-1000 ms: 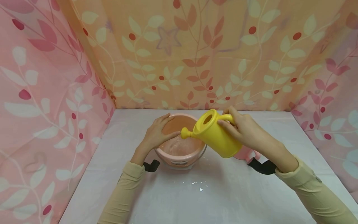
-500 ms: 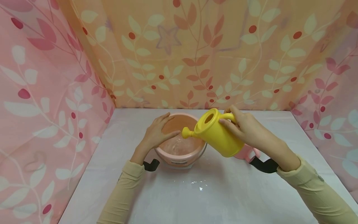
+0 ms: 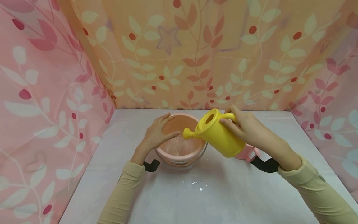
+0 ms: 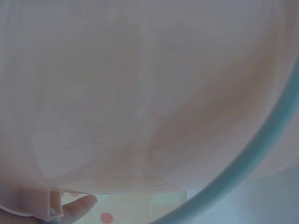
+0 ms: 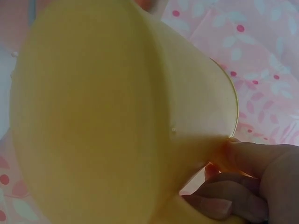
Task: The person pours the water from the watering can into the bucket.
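Note:
My right hand [image 3: 244,126] grips the handle of a yellow watering can [image 3: 221,137] and holds it tilted, spout to the left. The spout's rose [image 3: 188,133] hangs over a pink bucket [image 3: 179,159] with water [image 3: 179,145] inside, its surface rippled. On the bucket's left rim is my left hand [image 3: 155,133], its thumb reaching over the inside and its fingers at the outer edge. In the left wrist view the bucket's wall [image 4: 140,93] fills most of the picture. The can's base [image 5: 88,116] hides much of the right wrist view, with curled fingers [image 5: 229,191] at its handle.
A pink object with a handle [image 3: 247,152], perhaps a cup, stands partly hidden behind the watering can. Water drops [image 3: 199,185] lie on the white table [image 3: 179,202] in front of the bucket. Floral curtains [image 3: 181,62] close off the back and both sides.
My right hand and the watering can have shifted slightly to the right. The left hand stays in place on the bucket's rim.

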`<state>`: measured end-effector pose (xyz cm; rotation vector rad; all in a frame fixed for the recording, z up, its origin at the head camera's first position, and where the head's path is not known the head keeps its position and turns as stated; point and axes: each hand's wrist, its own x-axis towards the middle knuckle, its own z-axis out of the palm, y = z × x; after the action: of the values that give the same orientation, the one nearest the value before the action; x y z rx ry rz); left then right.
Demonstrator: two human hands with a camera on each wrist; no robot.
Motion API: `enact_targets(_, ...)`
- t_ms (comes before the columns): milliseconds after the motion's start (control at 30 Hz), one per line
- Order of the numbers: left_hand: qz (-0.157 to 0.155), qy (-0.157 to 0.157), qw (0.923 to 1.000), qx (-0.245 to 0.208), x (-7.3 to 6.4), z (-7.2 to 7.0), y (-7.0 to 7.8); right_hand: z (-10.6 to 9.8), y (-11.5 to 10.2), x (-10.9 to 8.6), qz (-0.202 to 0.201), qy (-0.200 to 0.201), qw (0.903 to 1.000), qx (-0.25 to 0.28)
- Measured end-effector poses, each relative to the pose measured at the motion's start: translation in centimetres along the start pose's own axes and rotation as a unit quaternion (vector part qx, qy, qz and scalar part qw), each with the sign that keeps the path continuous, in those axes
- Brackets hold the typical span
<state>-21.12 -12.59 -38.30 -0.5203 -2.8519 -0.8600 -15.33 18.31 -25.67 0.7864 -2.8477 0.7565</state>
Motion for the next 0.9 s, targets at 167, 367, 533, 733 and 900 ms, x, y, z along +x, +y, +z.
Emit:
enact_targets(167,0.004,0.003,1.0,-0.005,-0.09,-0.02,0.05,-0.21,-0.02,-0.03,0.002,-0.001,1.0,-0.007)
enact_targets(367,0.009,0.002,1.0,0.003,0.07,0.01,0.02,-0.4,-0.01,-0.07,0.011,-0.008,0.9999,-0.008)
enact_targets(533,0.006,0.002,0.9999,0.011,0.16,0.05,-0.02,-0.48,0.1,-0.08,0.007,-0.004,0.9998,-0.016)
enact_targets(733,0.006,0.003,0.9999,0.011,0.17,0.02,0.01,-0.58,0.3,-0.03,0.012,-0.005,0.9998,-0.014)
enact_targets(900,0.0,0.002,0.9999,0.011,0.16,0.01,0.04,-0.7,0.34,-0.04,0.014,-0.01,0.9998,-0.01)
